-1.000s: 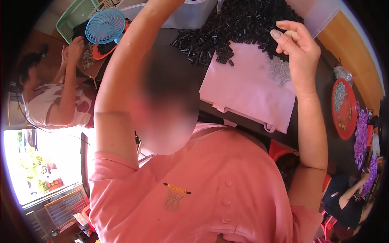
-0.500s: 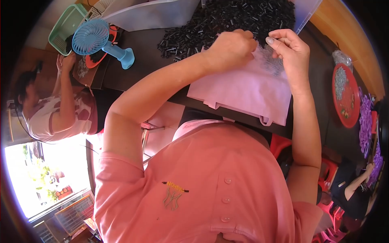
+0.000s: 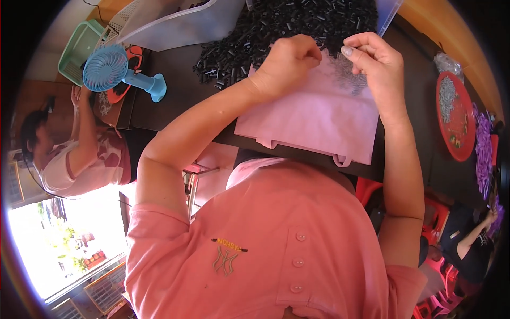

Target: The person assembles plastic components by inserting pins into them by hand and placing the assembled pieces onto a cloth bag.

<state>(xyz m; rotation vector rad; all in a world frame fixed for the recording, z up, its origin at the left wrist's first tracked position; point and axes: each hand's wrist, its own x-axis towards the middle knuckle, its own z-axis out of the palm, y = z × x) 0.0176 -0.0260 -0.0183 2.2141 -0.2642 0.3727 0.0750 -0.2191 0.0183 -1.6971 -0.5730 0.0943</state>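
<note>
Above a flat pink cloth bag [image 3: 303,119] with two short handles, my left hand [image 3: 289,65] is closed, its fingers curled toward the pile beyond. Whatever those fingers hold is hidden. My right hand [image 3: 378,66], a little to the right, pinches thumb against forefinger; anything between them is too small to name. Under and between the hands, small thin silvery metal pieces [image 3: 351,80] lie on the bag. Just past the fingertips spreads a large heap of short black tubes [image 3: 297,21].
A clear plastic bin [image 3: 183,26] and a light-blue fan [image 3: 106,69] stand at the far left, near a green basket [image 3: 79,50]. To the right sit a red dish [image 3: 457,133] with silvery pieces and purple ribbon-like strips [image 3: 483,154]. One co-worker [image 3: 79,154] sits left, another [image 3: 470,239] right.
My left hand has drawn slightly left, widening the gap between my hands. My right hand keeps its pinch. The whole view has shifted a little.
</note>
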